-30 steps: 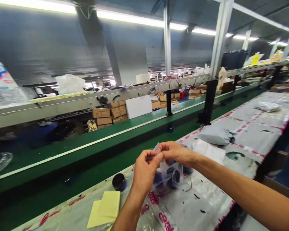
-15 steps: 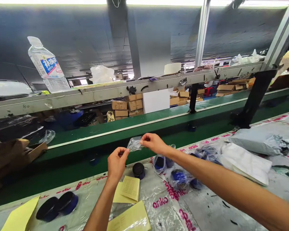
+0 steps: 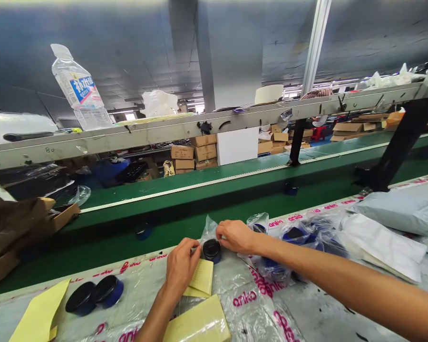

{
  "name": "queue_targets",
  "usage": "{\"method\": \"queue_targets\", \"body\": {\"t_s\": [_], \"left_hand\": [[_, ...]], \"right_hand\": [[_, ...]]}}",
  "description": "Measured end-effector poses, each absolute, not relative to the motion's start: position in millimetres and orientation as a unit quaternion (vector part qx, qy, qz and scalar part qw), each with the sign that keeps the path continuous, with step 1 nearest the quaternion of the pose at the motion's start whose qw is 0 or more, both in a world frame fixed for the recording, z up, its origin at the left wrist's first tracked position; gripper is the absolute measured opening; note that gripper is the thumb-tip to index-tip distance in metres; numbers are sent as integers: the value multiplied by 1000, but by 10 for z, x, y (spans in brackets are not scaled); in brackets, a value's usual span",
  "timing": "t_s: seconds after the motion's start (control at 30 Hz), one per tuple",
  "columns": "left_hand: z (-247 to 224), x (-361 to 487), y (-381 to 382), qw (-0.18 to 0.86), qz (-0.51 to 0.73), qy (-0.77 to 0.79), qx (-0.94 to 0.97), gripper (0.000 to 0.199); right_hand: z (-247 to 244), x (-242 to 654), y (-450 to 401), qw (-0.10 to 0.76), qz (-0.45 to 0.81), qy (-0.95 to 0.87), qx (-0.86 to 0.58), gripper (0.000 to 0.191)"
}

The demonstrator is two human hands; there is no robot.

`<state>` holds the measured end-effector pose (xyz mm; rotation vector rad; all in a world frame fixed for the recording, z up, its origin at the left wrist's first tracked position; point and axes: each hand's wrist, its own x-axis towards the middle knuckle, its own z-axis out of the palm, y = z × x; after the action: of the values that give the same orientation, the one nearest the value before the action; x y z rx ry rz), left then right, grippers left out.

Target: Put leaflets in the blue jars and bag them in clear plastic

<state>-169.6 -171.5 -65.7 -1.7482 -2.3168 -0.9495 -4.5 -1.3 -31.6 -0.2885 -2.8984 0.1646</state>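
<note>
A clear plastic bag (image 3: 209,229) is stretched between my two hands, just behind a round black-topped blue container (image 3: 212,251) on the plastic-covered table. My left hand (image 3: 182,262) pinches the bag's left edge, close to the container's left side. On the other side, my right hand (image 3: 235,235) grips the bag with bent fingers near the container's right side. Beside my left hand lies a folded yellow paper (image 3: 202,279), with a larger yellow paper stack (image 3: 199,323) nearer me. Two more black-lidded blue containers (image 3: 94,295) sit together at the left.
Bagged blue containers (image 3: 299,237) lie right of my right hand, beside white packaging (image 3: 381,244) and a grey bag (image 3: 399,211). A green conveyor (image 3: 185,183) runs behind the table. Above it, a metal rail shelf (image 3: 157,127) carries a water bottle (image 3: 80,90). An open carton (image 3: 17,237) stands left.
Both hands have come down with the plastic bag from above the conveyor edge to the single container, my left hand shifting slightly right. The camera view has shifted a little.
</note>
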Motion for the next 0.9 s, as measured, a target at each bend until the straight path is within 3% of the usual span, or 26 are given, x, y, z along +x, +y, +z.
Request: {"method": "queue_targets", "body": {"t_s": [0.6,0.9], "left_hand": [[-643,-1603,-1797,113,-20,-715,-690,23],[-575,-1605,-1680,93,-23,-748,-656,22]], "right_hand": [[-368,119,-125,71,-145,-983,86,9],[-497,11,-140,43,-106,-993,-36,11]]}}
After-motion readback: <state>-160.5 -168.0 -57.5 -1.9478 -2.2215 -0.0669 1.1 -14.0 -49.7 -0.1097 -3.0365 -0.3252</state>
